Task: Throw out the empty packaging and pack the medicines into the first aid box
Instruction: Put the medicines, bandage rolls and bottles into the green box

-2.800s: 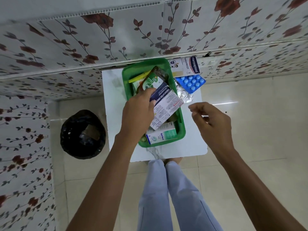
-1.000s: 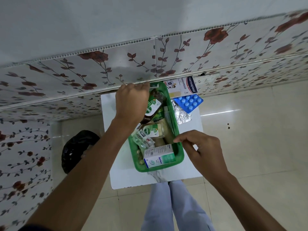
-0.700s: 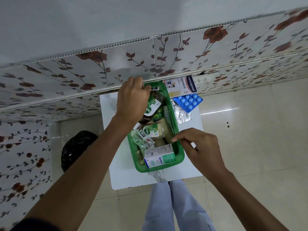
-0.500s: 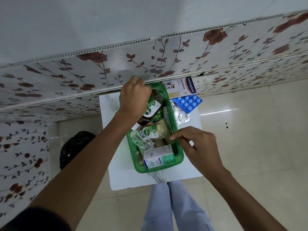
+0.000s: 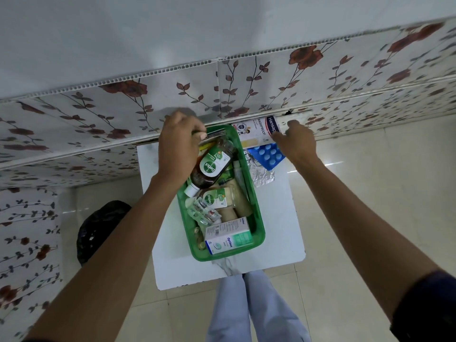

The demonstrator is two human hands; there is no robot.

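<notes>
1. Left hand (image 5: 181, 146) is reaching into the far end of the green basket (image 5: 259, 233); its grip is closing on something hidden beneath the fingers.
2. Right hand (image 5: 294, 139) is resting on the plaster box (image 5: 254, 133) against the wall; whether its grip is closed cannot be told.
3. Basket is sitting on the counter (image 5: 278, 218), holding two bottles (image 5: 212, 166) and a carton (image 5: 229, 236); blue pills (image 5: 267, 156) and foil (image 5: 261, 175) are lying beside it.

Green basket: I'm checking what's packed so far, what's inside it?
The green basket holds two Dettol bottles, an Optibex box and blister strips. The left hand hides its far corner; lower layers are covered.
</notes>
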